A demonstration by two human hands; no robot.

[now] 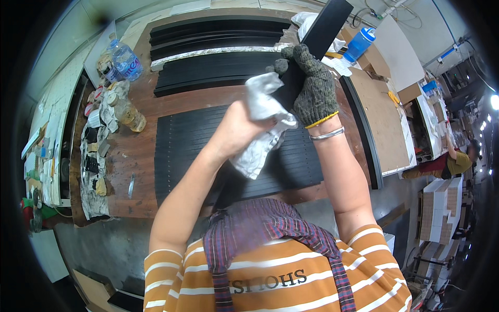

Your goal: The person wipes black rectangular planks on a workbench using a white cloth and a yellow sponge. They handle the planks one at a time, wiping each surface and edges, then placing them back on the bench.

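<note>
My bare left hand (240, 130) is closed on a crumpled white cloth (262, 96), part of which hangs below the fingers. A long black board (326, 28) slants up and away to the right, gripped by my right hand (317, 86) in a dark grey knit glove with a yellow cuff. The cloth is against or right beside the board's near part; exact contact is hard to see. Beneath both hands, a row of black slats (192, 151) lies side by side on the brown table (138, 161). The board's near end is hidden behind the cloth and hands.
Stacked black boards (208, 73) lie at the table's far side. Along the left stand a large clear bottle (125, 60) and a tilted bottle of yellowish liquid (127, 114). A blue bottle (359, 44) is at far right, and another person (457, 162) is beyond.
</note>
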